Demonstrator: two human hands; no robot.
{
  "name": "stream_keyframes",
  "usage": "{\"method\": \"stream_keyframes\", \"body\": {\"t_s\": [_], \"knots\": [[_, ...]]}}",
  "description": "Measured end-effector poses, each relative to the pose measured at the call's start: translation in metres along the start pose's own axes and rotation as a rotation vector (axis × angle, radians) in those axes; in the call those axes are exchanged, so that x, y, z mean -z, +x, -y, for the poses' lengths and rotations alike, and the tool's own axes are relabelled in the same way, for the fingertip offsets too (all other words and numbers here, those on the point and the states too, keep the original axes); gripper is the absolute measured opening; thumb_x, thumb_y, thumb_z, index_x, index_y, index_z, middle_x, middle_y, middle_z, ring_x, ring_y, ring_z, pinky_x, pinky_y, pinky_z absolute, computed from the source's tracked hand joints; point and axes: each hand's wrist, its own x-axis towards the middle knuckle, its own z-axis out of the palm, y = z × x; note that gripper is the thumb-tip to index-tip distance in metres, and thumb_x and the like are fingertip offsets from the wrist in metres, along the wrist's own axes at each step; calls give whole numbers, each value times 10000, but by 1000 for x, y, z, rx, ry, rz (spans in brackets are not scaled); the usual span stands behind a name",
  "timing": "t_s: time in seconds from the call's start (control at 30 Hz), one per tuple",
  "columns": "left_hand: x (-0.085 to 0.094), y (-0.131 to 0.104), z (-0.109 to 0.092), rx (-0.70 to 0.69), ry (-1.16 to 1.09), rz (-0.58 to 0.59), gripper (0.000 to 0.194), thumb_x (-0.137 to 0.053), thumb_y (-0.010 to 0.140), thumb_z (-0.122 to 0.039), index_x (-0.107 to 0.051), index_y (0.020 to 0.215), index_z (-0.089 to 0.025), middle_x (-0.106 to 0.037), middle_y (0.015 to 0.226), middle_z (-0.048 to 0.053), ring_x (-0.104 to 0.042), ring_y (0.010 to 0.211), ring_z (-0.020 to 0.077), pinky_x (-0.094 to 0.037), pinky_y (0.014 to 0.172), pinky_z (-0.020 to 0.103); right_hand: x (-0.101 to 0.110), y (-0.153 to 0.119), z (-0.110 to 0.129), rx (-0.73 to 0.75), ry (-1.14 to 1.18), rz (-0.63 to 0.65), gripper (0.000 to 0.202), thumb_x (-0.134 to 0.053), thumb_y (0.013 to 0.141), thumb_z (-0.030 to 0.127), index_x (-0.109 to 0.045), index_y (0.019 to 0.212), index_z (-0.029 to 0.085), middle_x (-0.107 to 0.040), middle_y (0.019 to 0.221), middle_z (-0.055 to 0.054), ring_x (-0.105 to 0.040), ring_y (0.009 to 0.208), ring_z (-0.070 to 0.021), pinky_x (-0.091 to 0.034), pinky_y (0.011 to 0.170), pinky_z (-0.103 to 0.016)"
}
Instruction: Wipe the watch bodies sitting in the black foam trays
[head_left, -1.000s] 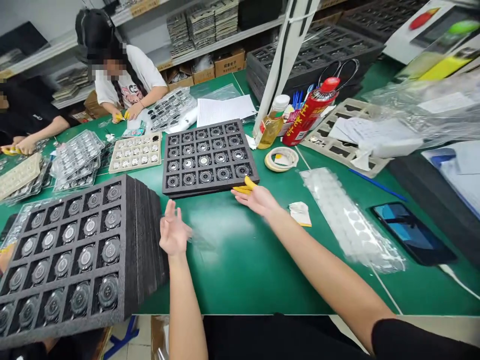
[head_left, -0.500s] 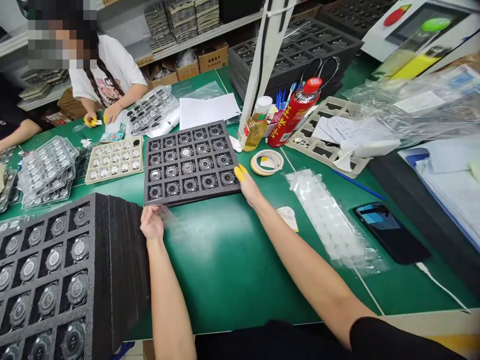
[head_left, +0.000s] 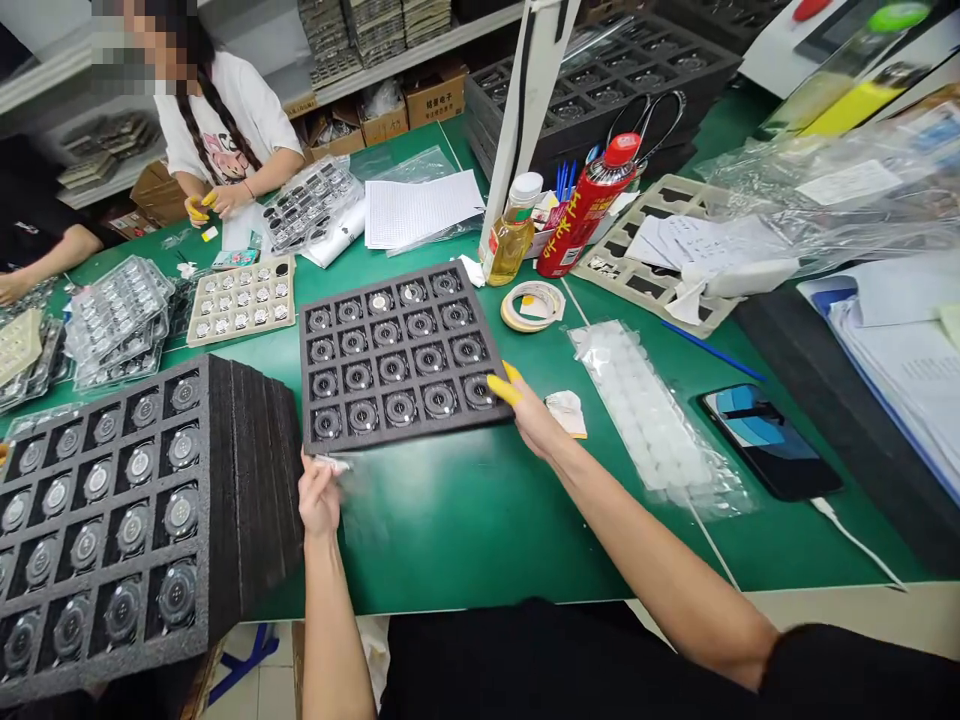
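Note:
A black foam tray (head_left: 411, 431) is between my two hands over the green table, with round watch-like parts in its square pockets. At its near right corner, my right hand (head_left: 534, 420) is closed on the edge, with yellow finger covers (head_left: 504, 389) on the fingertips. The near left corner is pinched by my left hand (head_left: 319, 498), its fingers curled. Something pale and thin shows at those fingertips; I cannot make out what it is. To the left stands a tall stack of similar foam trays (head_left: 259, 480), the top one filled with round parts.
A tape roll (head_left: 516, 318), an oil-coloured bottle (head_left: 511, 245) and a red spray can (head_left: 574, 235) stand beyond the tray. Rightward lie a bag of white discs (head_left: 645, 420) and a phone (head_left: 772, 440). Across the table a co-worker (head_left: 236, 120) handles small items near a beige tray (head_left: 244, 330).
The foam tray has come nearer to me, with both hands still on it. The view has shifted a little. The co-worker's hands have moved slightly.

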Motion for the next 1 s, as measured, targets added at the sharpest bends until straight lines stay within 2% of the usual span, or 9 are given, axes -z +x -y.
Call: {"method": "stream_keyframes", "body": {"t_s": [0.2, 0.33, 0.43, 0.53, 0.6, 0.7, 0.83, 0.97, 1.0], "knots": [[51, -100, -11, 146, 80, -119, 459, -1032, 684, -541, -769, 658, -165, -759, 1104, 133, -757, 1045, 285, -658, 846, 320, 13, -125, -33, -124, 5, 22, 940, -741, 955, 788, -449, 1736, 353, -487, 1801, -58, -365, 1722, -344, -318, 1431, -565], [62, -145, -16, 261, 96, -162, 435, -1060, 622, -557, -804, 687, -211, -779, 1380, 159, -597, 1518, 492, -515, 1306, 570, 39, -146, -30, -70, -178, -50, 946, -678, 984, 817, -395, 1762, 359, -397, 1850, -88, -338, 1729, -403, -313, 1424, -640], [55, -180, -22, 282, 47, -189, 437, -1015, 688, -616, -844, 823, -236, -623, 1701, 118, -281, 1746, 534, -203, 1456, 698, 50, -101, 11, 262, -490, -143, 953, -665, 1023, 761, -323, 1795, 319, -306, 1884, -126, -319, 1733, -416, -266, 1427, -690], [43, -215, -29, 294, -98, -133, 309, -908, 884, -527, -858, 990, -242, -452, 1847, 95, -233, 1784, 456, -144, 1480, 667, 27, -12, 76, 459, -645, -22, 891, -665, 1021, 721, -451, 1741, 242, -398, 1841, -132, -313, 1734, -373, -181, 1469, -581], [36, -232, -30, 354, -246, -45, 218, -821, 992, -439, -835, 966, -223, -436, 1853, 125, -275, 1777, 430, -152, 1477, 672, -6, 51, 113, 374, -806, 195, 810, -649, 1049, 642, -511, 1700, 178, -425, 1825, -158, -353, 1713, -367, -216, 1457, -552], [23, -239, -23, 485, -454, 59, 319, -859, 971, -420, -729, 787, -195, -489, 1812, 169, -348, 1737, 491, -163, 1440, 751, -58, 121, 140, 194, -852, 356, 511, -843, 958, 552, -798, 1293, 169, -767, 1451, -192, -696, 1390, -423, -486, 1291, -577], [1, -227, -7, 548, -614, 35, 428, -1013, 802, -390, -642, 732, -188, -555, 1756, 162, -388, 1704, 532, -182, 1411, 784, -90, 142, 134, 35, -835, 387, 298, -947, 930, 411, -797, 995, 161, -841, 1079, -104, -811, 1037, -300, -660, 1023, -517], [-16, -222, -3, 477, -737, -85, 421, -1057, 741, -377, -674, 728, -202, -707, 1550, 116, -552, 1575, 469, -316, 1366, 745, -85, 118, 130, 104, -711, 350, 559, -449, 1233, 425, -781, 1008, 35, -768, 1125, -42, -785, 963, -142, -619, 974, -306], [-18, -223, -4, 460, -747, -93, 404, -1053, 753, -377, -688, 735, -204, -713, 1528, 106, -587, 1528, 446, -365, 1338, 732, -83, 111, 130, 141, -662, 329, 477, -545, 1221, 443, -776, 1036, 69, -777, 1108, -44, -787, 951, -175, -654, 924, -344]]}}
